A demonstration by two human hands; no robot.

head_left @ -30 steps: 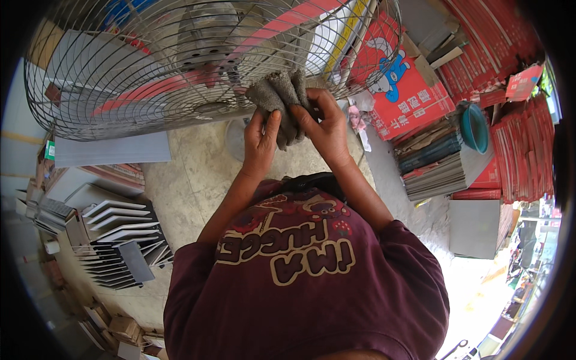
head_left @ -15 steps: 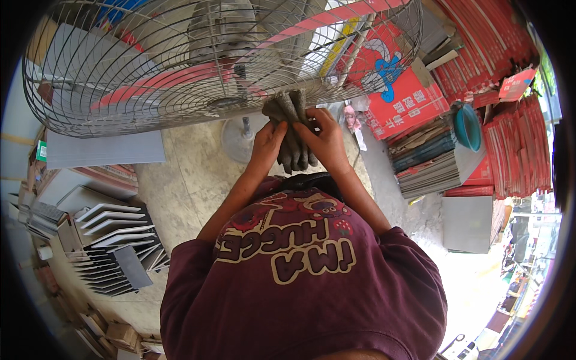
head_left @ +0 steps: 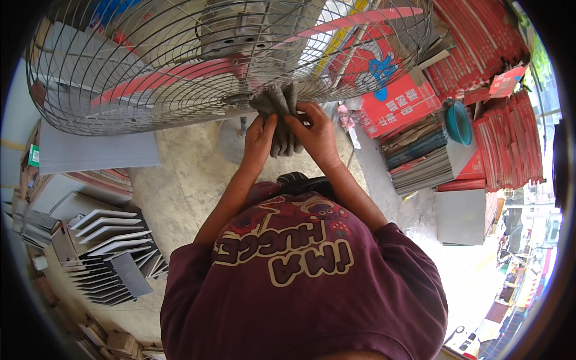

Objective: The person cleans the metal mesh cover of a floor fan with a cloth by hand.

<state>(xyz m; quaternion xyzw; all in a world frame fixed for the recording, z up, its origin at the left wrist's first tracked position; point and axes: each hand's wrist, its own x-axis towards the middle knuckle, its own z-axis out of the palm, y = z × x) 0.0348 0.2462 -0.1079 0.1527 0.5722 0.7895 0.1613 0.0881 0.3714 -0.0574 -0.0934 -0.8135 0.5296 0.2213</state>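
In the middle, both bare hands of the person are holding one dark grey bundle of soft fabric gloves (head_left: 279, 129), whose rounded fingers are hanging downward. The left hand (head_left: 258, 144) is keeping its thumb upright against the near side, with the other fingers closing narrowly on the bundle. The right hand (head_left: 318, 133) is pinching the opposite edge between thumb and bent fingers. Above, a large fan guard of grey metal wire (head_left: 237, 99) is spreading, and the bundle's top is overlapping its lower edge; whether they are touching, I cannot tell. Inside the guard, long pinkish-red blades (head_left: 198, 69) are showing. To the right, a teal round plastic basin (head_left: 458, 123) is resting beside tall stacks of red flat cardboard (head_left: 507, 141).
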